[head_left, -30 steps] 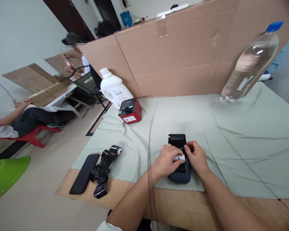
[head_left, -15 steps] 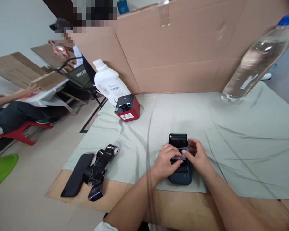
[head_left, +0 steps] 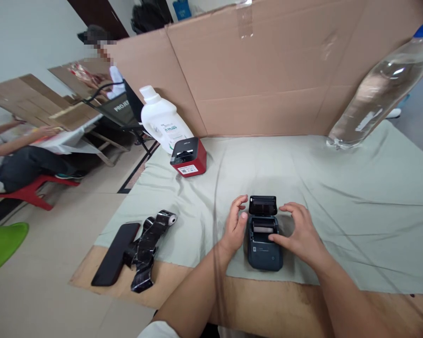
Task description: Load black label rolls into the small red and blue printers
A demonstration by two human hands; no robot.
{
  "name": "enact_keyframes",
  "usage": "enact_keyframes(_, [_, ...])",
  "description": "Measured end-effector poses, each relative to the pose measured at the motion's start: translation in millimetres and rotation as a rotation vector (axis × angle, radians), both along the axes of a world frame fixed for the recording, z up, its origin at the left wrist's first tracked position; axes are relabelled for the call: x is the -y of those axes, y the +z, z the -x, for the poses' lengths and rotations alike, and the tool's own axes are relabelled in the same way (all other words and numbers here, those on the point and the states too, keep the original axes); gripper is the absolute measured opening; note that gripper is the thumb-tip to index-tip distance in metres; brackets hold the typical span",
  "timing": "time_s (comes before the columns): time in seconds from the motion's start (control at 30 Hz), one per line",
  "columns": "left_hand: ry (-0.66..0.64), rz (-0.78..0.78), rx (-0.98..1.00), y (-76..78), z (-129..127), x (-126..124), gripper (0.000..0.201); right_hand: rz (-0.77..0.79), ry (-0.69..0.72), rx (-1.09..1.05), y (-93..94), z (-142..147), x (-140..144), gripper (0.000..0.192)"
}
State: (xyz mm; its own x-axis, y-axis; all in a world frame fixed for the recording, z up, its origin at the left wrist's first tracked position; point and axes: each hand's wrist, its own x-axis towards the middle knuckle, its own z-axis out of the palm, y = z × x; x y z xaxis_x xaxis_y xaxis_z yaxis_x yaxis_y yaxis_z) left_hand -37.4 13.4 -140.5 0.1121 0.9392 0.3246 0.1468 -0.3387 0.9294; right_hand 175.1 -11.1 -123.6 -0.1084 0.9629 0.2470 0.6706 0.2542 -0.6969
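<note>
A dark blue-grey label printer [head_left: 265, 258] lies on the pale green cloth, its black lid [head_left: 262, 205] flipped up at the far end. A small paper roll [head_left: 263, 228] shows in its compartment. Just left of the printer is my left hand [head_left: 235, 230], fingers apart and holding nothing, the fingertips near the lid's left side. On the other side, my right hand [head_left: 299, 231] is spread open, its thumb at the right edge of the compartment and its index finger close to the lid. I cannot tell whether the thumb touches the printer.
Left on the table lie a black phone [head_left: 115, 256] and a crumpled black ribbon [head_left: 146, 253]. Farther back stand a red-and-black printer [head_left: 189, 158], a white jug [head_left: 165, 119] and a large water bottle [head_left: 379, 94] before a cardboard wall [head_left: 254, 75]. People sit at the far left.
My left hand has drawn back from the compartment to the printer's left side, uncovering the roll. My right hand has opened wider, its thumb off the roll. The view has shifted slightly.
</note>
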Motion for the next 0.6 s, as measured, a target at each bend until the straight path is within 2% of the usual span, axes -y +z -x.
enact_keyframes(0.07, [-0.007,0.013,0.022,-1.4,-1,0,0.045,-0.113,-0.012,0.000,6.8,4,0,0.043])
enact_keyframes(0.17, [-0.017,0.037,0.030,-0.4,-1,1,0.048,-0.216,0.086,0.023,16.0,10,2,0.022])
enact_keyframes(0.33, [-0.072,0.072,0.083,0.2,0,2,0.054,-0.275,0.214,0.017,27.2,12,7,0.015])
enact_keyframes(0.5, [-0.066,0.014,0.081,0.4,0,2,0.052,-0.157,0.505,0.090,37.1,5,11,0.011])
enact_keyframes(0.6, [-0.032,-0.038,0.064,4.6,1,4,0.050,-0.081,0.580,0.132,41.1,3,12,0.011])
